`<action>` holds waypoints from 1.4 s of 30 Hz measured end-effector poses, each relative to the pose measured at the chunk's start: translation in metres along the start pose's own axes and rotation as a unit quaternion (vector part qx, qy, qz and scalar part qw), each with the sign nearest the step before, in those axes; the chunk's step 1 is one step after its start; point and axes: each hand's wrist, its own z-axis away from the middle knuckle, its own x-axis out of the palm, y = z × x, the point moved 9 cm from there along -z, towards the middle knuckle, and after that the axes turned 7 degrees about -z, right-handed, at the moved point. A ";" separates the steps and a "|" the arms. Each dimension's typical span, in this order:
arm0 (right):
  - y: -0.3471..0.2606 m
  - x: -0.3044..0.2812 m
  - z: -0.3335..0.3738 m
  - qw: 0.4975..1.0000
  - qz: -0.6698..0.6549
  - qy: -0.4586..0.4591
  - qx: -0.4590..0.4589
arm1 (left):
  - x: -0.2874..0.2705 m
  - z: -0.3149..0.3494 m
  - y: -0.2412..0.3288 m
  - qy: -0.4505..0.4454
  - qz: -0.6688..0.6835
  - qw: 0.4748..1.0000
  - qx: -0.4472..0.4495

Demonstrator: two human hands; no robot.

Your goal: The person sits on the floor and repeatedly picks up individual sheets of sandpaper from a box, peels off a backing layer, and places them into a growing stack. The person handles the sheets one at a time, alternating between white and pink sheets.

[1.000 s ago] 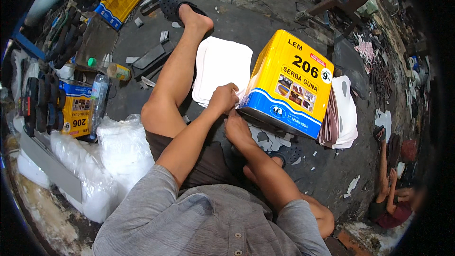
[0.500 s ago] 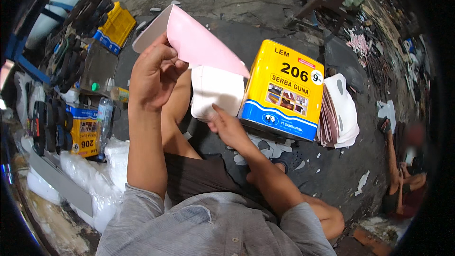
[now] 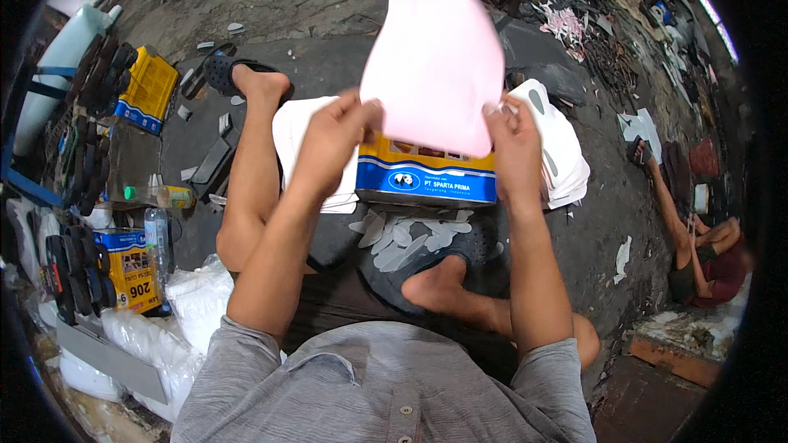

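Head view: with left hand [image 3: 332, 135], pinches lower left edge of pink sheet [image 3: 432, 66]. Fingers nearly closed, thumb on near face, back of hand toward camera. With right hand [image 3: 517, 143], grips lower right corner of same sheet: thumb against near face, other fingers bent, back of hand likewise toward camera. Exact fingertip placement behind sheet cannot be told. Holds sheet spread between both hands, raised in front of yellow-and-blue tin [image 3: 427, 184], hiding most of its upper part; lower edge slopes down to the right. Slight blur along sheet's outer edge.

Reaches forward with both forearms out of grey short sleeves: left slanting up and inward, right nearly straight ahead.

Around tin: to its left, near left hand, white sheets [image 3: 294, 135]; to its right, beside right hand, stack with grey ovals [image 3: 566, 156]; just below, pale offcuts [image 3: 406, 239] on dark floor [image 3: 566, 279].
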 end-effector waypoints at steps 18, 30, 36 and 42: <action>0.014 -0.008 0.046 0.885 0.440 -0.047 -0.143 | 0.119 0.083 -0.246 -0.157 -0.477 0.859 0.102; 0.089 -0.004 0.127 0.947 0.229 -0.224 0.017 | 0.070 0.093 -0.200 -0.143 0.043 0.970 -0.192; 0.140 -0.028 0.133 0.943 0.193 -0.179 0.206 | 0.041 0.096 -0.212 0.060 0.005 0.980 -0.187; 0.140 -0.012 0.140 0.946 0.195 -0.226 0.126 | 0.061 0.105 -0.220 -0.083 0.176 0.941 -0.277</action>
